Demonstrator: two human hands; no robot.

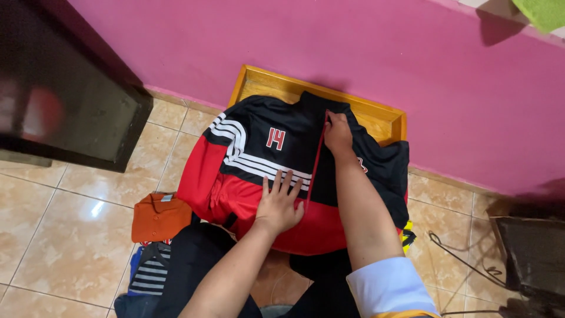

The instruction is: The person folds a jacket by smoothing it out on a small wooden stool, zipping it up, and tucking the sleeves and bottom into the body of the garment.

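A black and red zip jacket (247, 159) with white stripes lies spread over a wooden tray-like table (376, 121) against the pink wall. My left hand (279, 203) presses flat on the jacket's red lower front, fingers spread. My right hand (338, 132) pinches the zipper near the collar, at the top of the red zip line.
A folded orange shirt (160, 217) tops a pile with a striped garment (148, 274) on the tiled floor at the left. A dark cabinet (65, 100) stands at upper left. A dark box (532, 253) and cable (465, 259) sit at the right. A green cloth (544, 13) hangs at top right.
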